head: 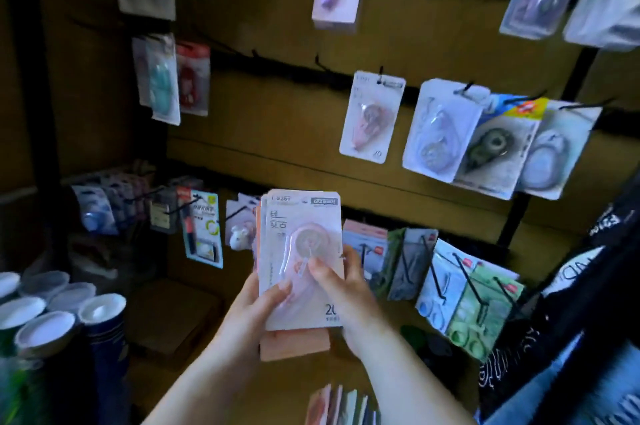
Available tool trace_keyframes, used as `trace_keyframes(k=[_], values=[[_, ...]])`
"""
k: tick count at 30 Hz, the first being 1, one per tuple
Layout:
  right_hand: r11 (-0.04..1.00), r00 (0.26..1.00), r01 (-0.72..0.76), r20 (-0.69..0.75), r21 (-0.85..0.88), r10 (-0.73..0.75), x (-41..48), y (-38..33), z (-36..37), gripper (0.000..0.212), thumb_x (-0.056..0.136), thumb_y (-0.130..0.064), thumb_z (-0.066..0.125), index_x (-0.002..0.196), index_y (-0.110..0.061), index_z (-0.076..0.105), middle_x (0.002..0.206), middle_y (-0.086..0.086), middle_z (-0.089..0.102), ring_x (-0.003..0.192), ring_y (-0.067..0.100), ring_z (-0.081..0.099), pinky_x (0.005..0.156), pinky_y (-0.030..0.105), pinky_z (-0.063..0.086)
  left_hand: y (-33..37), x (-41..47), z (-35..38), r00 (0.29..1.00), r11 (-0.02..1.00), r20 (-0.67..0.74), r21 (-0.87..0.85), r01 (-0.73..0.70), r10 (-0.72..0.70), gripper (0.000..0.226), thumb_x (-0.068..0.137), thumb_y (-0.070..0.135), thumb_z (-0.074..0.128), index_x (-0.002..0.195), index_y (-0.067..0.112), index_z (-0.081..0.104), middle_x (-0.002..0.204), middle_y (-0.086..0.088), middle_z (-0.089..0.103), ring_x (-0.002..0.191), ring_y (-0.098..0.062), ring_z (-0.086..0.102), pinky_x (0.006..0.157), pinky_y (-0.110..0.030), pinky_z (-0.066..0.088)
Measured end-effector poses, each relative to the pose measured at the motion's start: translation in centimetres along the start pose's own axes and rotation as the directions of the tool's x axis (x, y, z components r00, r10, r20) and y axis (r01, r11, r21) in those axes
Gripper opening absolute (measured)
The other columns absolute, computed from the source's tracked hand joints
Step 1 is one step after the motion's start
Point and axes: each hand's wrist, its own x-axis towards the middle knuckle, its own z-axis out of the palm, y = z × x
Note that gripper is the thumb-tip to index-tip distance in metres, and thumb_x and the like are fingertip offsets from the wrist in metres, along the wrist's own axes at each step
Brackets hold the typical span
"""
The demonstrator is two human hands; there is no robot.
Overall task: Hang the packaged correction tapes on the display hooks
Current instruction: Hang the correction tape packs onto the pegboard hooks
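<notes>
Left hand (258, 307) and right hand (348, 289) hold one correction-tape stack (299, 216).

A single head-worn camera looks forward and down, close over both hands (311, 289), facing the hook rack (381, 88) beyond them.

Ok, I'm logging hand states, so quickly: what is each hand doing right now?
Left hand: holding the stack of packs, thumb on the front.
Right hand: holding the same stack, thumb on the front pack.
</notes>
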Motion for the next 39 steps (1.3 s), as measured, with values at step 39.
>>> trace_keyframes(k=[39], values=[[0.907,0.887,0.255,-0.291,-0.335,-0.357,8.0,-14.4,-5.4,0.016,0.088,-0.028,0.055,0.096,-0.016,0.048,0.083,-0.009,0.053,0.075,0.003,0.048,0.060,0.018,0.036,10.4,9.0,5.1,0.971,0.976,-0.143,0.133,-0.171,0.190,0.013,0.086,0.016,0.056,0.096,0.025,0.056,0.093,-0.005,0.067,0.088,-0.029,0.066,0.065,-0.040,0.057]])
